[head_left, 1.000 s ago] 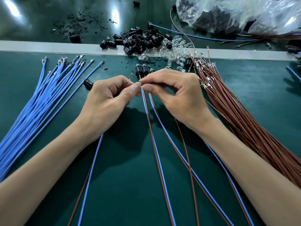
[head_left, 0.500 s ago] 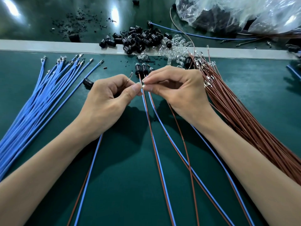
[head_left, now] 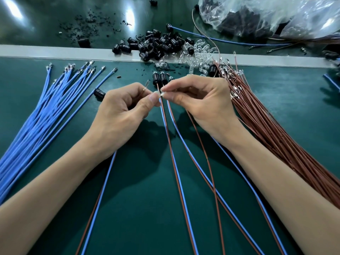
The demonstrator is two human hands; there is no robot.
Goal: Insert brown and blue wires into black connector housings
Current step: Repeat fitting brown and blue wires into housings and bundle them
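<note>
Left hand: the left hand is curled, thumb against forefinger, gripping a terminal that pokes up past its knuckles; whatever else it holds is hidden; it works on the near side of the grey strip, about midway along
Right hand: the right hand pinches a metal-tipped wire end between thumb and forefinger, touching the left thumb
Wired housings: two wired housings lie between the hands and the strip; their brown and blue leads run away from the strip
Blue wires: the blue wires fan out near the strip's left end
Brown wires: the brown wires fan out near its right end
Black housings: loose black housings are heaped on the strip's middle; clear parts lie beside them
Plastic bag: a plastic bag sits beyond the strip's right half
Surface: a green mat lies on the strip's near side
</note>
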